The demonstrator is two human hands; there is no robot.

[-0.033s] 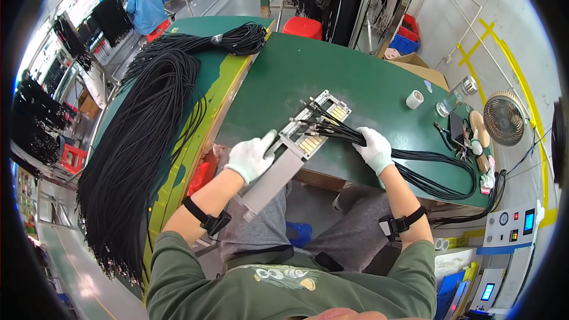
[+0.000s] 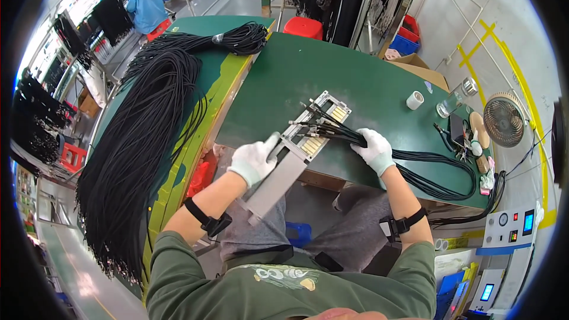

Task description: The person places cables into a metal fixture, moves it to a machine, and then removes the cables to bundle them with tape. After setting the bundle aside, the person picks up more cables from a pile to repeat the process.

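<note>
My left hand (image 2: pixel 255 159), in a white glove, grips the left edge of a long silver-grey metal fixture (image 2: pixel 277 185). The near end of this fixture sticks out past the table edge above my lap. Its far part has a frame with rows of pale yellow slots (image 2: pixel 339 112). Several black cables (image 2: pixel 332 129) with small metal ends lie across that frame. My right hand (image 2: pixel 374 150), gloved too, is closed around the cable bundle just right of the frame. From there the cables loop (image 2: pixel 468 172) to the right over the green table; the fingers' undersides are hidden.
A large heap of black cables (image 2: pixel 142 130) covers the left table, beyond a yellow-green strip (image 2: pixel 204 118). At the right are a white tape roll (image 2: pixel 415 100), a glass bottle (image 2: pixel 453 102), pliers (image 2: pixel 443 136) and a fan (image 2: pixel 504 118). A person in blue (image 2: pixel 147 6) sits far off.
My left hand and the near end of the metal fixture have shifted slightly to the right. My right hand has hardly moved and still holds the cables.
</note>
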